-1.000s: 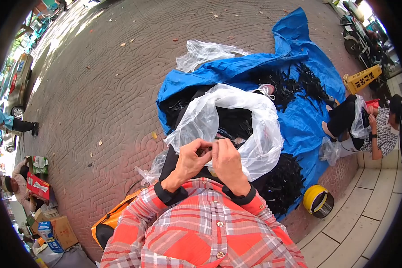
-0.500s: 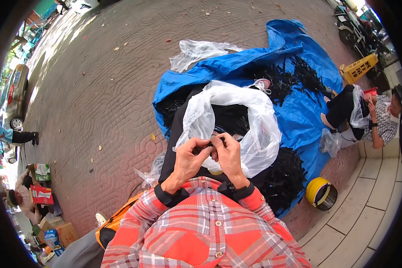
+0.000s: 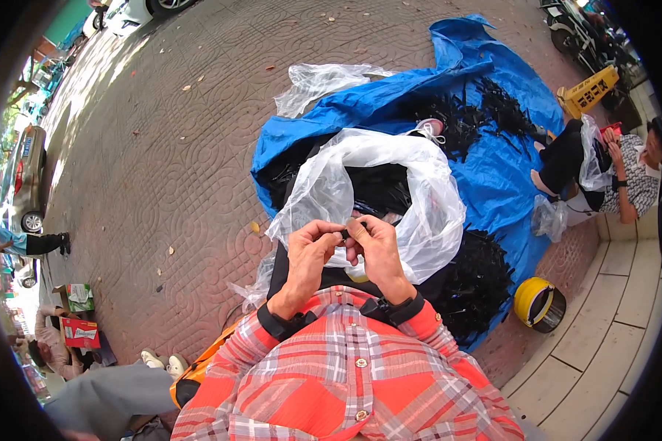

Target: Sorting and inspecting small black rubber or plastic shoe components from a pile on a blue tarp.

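Close together over the near rim of a clear plastic bag (image 3: 440, 213), my two hands pinch a small black piece (image 3: 344, 234). My left hand (image 3: 307, 257) grips its left end with thumb and fingers; my right hand (image 3: 379, 253) grips the other end. What exactly the piece is cannot be made out. The bag stands open in front of me with its rim rolled outward, and black strips (image 3: 382, 189) lie inside. More thin black strips (image 3: 478, 283) are heaped to the right, on a blue tarp (image 3: 493, 187).
A yellow-and-black helmet (image 3: 533, 303) rests beside the tiled step (image 3: 592, 327) at right. Another person (image 3: 625, 173) sits there holding plastic. A yellow sign (image 3: 590, 92) stands beyond. At lower left are someone's grey trousers (image 3: 107, 393) and a person near a red box (image 3: 79, 333).
My hands stay over the bag, and the black piece now shows between my fingertips. The view has shifted slightly. At lower left, more of the grey trousers and a second pale shoe show.
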### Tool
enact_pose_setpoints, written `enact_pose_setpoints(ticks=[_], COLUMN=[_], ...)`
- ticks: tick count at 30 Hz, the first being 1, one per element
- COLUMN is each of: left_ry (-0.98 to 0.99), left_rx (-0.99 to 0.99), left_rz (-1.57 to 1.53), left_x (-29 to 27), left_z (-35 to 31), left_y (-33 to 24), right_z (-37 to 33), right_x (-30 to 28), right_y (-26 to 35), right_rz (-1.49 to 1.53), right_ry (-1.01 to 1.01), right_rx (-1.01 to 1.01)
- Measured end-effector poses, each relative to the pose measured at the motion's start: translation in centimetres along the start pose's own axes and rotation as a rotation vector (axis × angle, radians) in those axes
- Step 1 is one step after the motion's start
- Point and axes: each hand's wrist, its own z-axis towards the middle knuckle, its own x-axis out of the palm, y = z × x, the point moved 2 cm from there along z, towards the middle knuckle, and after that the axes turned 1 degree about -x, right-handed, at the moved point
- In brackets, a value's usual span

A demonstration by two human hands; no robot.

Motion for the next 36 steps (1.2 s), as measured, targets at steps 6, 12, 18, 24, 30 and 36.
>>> enact_pose_setpoints(ticks=[6,12,18,24,30,36], left_ry=[0.005,0.061,0.063,0.071,0.008,-0.093], left_rx=[-0.033,-0.071,-0.072,-0.077,0.096,0.371], left_rz=[0.024,-0.009,0.019,0.041,0.158,0.281], left_x=[0.1,-0.4,-0.6,-0.6,-0.2,-0.2], left_z=[-0.1,0.1,0.1,0.1,-0.1,0.6], left_y=[-0.4,-0.1,0.0,0.0,0.8,0.7], right_z=[-0.1,-0.1,-0.2,-0.2,-1.0,-2.6], right_x=[-0.1,-0.3,-0.4,-0.4,1.4,3.2], right_y=[-0.4,-0.4,-0.5,-0.4,0.5,1.1], right_rz=[0.08,0.161,0.197,0.197,-0.406,-1.066], right_ry=[0.008,0.025,0.029,0.026,-0.106,-0.065], right_rx=[0.057,0.113,0.158,0.185,-0.152,-0.873])
